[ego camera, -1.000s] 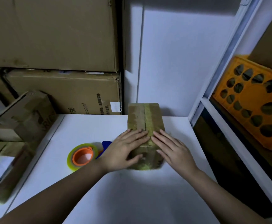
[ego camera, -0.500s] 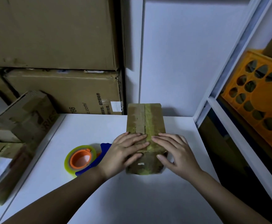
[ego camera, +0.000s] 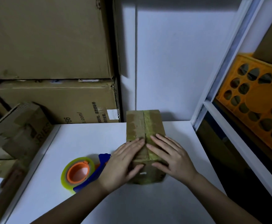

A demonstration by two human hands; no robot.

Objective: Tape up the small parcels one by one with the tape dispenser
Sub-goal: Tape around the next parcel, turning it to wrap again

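A small brown cardboard parcel (ego camera: 144,126) stands on the white table (ego camera: 86,138), with a strip of yellowish tape running along its top seam and down its near face. My left hand (ego camera: 124,164) lies flat on the near left of the parcel, thumb pressing its front face. My right hand (ego camera: 170,157) lies flat on the near right, fingers straight across the tape. Left of the parcel, a blue tape dispenser (ego camera: 90,173) with an orange hub and a yellowish roll lies on the table, untouched.
Several small cardboard boxes (ego camera: 17,131) are piled at the table's left edge. Big cartons (ego camera: 51,101) are stacked behind them against the wall. On the right stands a white shelf frame (ego camera: 229,131) with an orange perforated crate (ego camera: 258,101).
Both hands have slid a little toward me along the parcel's top, smoothing the tape over the near edge. The parcel and the dispenser stay where they were.
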